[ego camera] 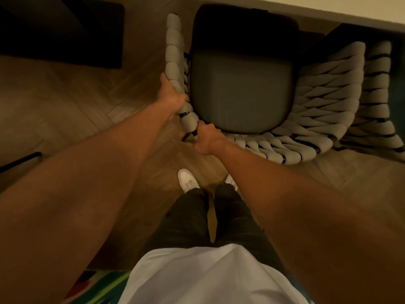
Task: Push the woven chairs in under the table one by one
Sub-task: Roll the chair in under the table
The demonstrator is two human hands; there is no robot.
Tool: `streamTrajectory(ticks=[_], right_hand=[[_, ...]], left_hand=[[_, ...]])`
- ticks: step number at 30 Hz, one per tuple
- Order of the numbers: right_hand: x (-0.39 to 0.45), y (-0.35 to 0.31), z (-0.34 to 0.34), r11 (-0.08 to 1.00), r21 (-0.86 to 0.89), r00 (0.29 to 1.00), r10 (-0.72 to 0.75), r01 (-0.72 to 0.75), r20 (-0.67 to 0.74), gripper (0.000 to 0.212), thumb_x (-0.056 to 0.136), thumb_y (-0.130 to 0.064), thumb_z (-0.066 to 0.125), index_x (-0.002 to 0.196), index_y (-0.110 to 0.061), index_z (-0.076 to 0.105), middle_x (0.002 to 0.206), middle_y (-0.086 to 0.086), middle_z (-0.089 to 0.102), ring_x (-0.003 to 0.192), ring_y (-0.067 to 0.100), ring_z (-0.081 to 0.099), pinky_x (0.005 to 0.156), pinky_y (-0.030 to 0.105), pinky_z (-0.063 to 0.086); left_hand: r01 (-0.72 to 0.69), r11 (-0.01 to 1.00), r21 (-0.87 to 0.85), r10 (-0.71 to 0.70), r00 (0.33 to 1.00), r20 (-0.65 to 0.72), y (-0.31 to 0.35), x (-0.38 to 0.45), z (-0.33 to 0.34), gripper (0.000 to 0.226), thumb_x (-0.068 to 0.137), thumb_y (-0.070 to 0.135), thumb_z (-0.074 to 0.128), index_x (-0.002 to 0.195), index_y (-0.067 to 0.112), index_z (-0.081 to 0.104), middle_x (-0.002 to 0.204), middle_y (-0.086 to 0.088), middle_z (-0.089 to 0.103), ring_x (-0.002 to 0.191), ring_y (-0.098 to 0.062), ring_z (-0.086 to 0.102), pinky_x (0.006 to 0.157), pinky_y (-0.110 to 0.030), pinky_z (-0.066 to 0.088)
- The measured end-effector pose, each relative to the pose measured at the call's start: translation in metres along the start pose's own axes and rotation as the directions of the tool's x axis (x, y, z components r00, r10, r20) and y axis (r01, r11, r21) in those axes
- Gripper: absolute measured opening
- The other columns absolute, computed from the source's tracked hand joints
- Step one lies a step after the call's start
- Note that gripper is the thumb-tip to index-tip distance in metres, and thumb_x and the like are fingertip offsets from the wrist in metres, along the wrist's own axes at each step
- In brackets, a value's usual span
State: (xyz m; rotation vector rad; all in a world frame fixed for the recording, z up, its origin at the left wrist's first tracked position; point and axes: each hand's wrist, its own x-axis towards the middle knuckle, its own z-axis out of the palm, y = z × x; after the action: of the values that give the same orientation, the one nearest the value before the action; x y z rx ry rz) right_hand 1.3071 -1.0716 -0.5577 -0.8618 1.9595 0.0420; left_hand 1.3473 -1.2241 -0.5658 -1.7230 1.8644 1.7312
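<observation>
The woven chair (241,93) sits in the upper middle of the frame, its grey seat cushion facing up and the front of the seat already dark in shadow under the pale desk (350,7) edge that runs across the upper right. Thick grey cord wraps its frame, forming a curved back along the lower right and an arm along the left. It is turned a little askew to the desk edge.

The left hand (172,95) grips the left arm of the chair, fingers curled round the padded cord. The right hand (207,138) holds the rear corner where arm meets back; its fingers seem wrapped round the frame there, though the dim light and the angle hide the fingertips.

The chair looks stiff in its metal frame yet soft on the surface, so the cord probably gives slightly under a grip while the frame carries the push. It is likely of moderate weight and should slide on the wooden floor (65,102) rather than need lifting. The top of the back and the arms are the sound places to hold.

A second woven chair (377,95) stands just beside it at the right edge. White shoes (188,179) and dark trousers show below, and a dark rug (61,31) lies at upper left.
</observation>
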Motion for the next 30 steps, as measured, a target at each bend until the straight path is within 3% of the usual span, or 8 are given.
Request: streamTrajectory(ticks=[3,6,9,12,15,19,24,30], right_hand=[[-0.001,0.007,0.003,1.000,0.008,1.000,-0.012,0.012,-0.025,0.058,0.091,-0.027,0.067,0.139,-0.009,0.042,0.137,0.018,0.051,0.124,0.040,0.052,0.100,0.050,0.050],[-0.013,0.022,0.004,0.999,0.011,0.996,-0.046,0.047,-0.077,0.058,0.089,-0.035,0.068,0.137,-0.010,0.045,0.132,0.016,0.057,0.117,0.036,0.057,0.093,0.044,0.052],[-0.033,0.052,0.005,0.998,-0.021,0.995,-0.068,0.067,-0.079,0.065,0.086,-0.048,0.066,0.138,-0.015,0.047,0.130,0.012,0.059,0.116,0.033,0.059,0.092,0.046,0.053],[-0.056,0.096,0.001,0.987,-0.148,0.996,-0.065,0.057,-0.054,0.072,0.080,-0.062,0.064,0.138,-0.022,0.048,0.126,0.007,0.061,0.114,0.032,0.061,0.091,0.045,0.052],[-0.073,0.145,-0.013,0.971,-0.239,0.999,-0.023,0.011,-0.047,0.072,0.077,-0.063,0.065,0.134,-0.022,0.052,0.128,0.006,0.061,0.114,0.030,0.059,0.092,0.043,0.049],[-0.087,0.202,-0.032,0.938,-0.344,0.997,0.022,-0.047,-0.074,0.075,0.079,-0.061,0.065,0.141,-0.021,0.048,0.133,0.007,0.060,0.122,0.030,0.055,0.103,0.043,0.040],[-0.087,0.234,-0.042,0.905,-0.424,0.993,-0.018,-0.032,-0.114,0.090,0.067,-0.079,0.061,0.139,-0.027,0.053,0.129,0.006,0.064,0.118,0.030,0.058,0.103,0.044,0.044],[-0.078,0.243,-0.045,0.872,-0.489,0.988,-0.077,0.001,-0.135,0.079,0.069,-0.088,0.056,0.116,-0.026,0.065,0.112,0.002,0.067,0.107,0.026,0.063,0.079,0.039,0.042]], left_hand=[[-0.060,0.992,0.107,0.062,0.998,-0.014,0.000,-0.007,0.001,0.092,0.091,0.010,0.066,0.159,0.016,0.004,0.154,-0.012,0.036,0.137,-0.029,0.041,0.110,-0.040,0.042],[-0.199,0.951,0.235,0.231,0.966,-0.117,-0.007,-0.031,0.012,0.081,0.100,0.015,0.055,0.159,0.007,0.000,0.167,-0.012,0.002,0.153,-0.027,0.010,0.122,-0.033,0.018],[-0.331,0.865,0.377,0.415,0.894,-0.168,-0.028,-0.060,0.031,0.068,0.104,0.029,0.046,0.158,0.006,0.012,0.167,-0.015,-0.002,0.154,-0.031,0.000,0.124,-0.042,0.015],[-0.443,0.640,0.628,0.574,0.819,-0.006,-0.051,-0.088,0.052,0.060,0.106,0.044,0.031,0.155,0.008,0.029,0.166,-0.012,0.010,0.154,-0.027,-0.003,0.125,-0.044,0.000],[-0.567,0.376,0.733,0.556,0.771,0.310,-0.061,-0.109,0.073,0.064,0.106,0.055,0.016,0.147,0.017,0.046,0.158,-0.002,0.037,0.154,-0.021,0.005,0.124,-0.048,-0.005],[-0.649,0.142,0.748,0.439,0.718,0.540,-0.045,-0.121,0.107,0.084,0.091,0.081,0.012,0.138,0.027,0.055,0.140,0.000,0.059,0.142,-0.021,0.039,0.119,-0.048,0.019],[-0.679,0.013,0.734,0.248,0.713,0.655,-0.025,-0.121,0.155,0.101,0.071,0.092,0.048,0.149,0.027,0.038,0.138,-0.003,0.059,0.118,-0.025,0.059,0.092,-0.040,0.050],[-0.657,0.054,0.752,0.278,0.733,0.620,-0.020,-0.119,0.184,0.056,0.086,0.065,0.056,0.136,0.042,0.049,0.120,0.003,0.067,0.106,-0.023,0.064,0.084,-0.040,0.049]])
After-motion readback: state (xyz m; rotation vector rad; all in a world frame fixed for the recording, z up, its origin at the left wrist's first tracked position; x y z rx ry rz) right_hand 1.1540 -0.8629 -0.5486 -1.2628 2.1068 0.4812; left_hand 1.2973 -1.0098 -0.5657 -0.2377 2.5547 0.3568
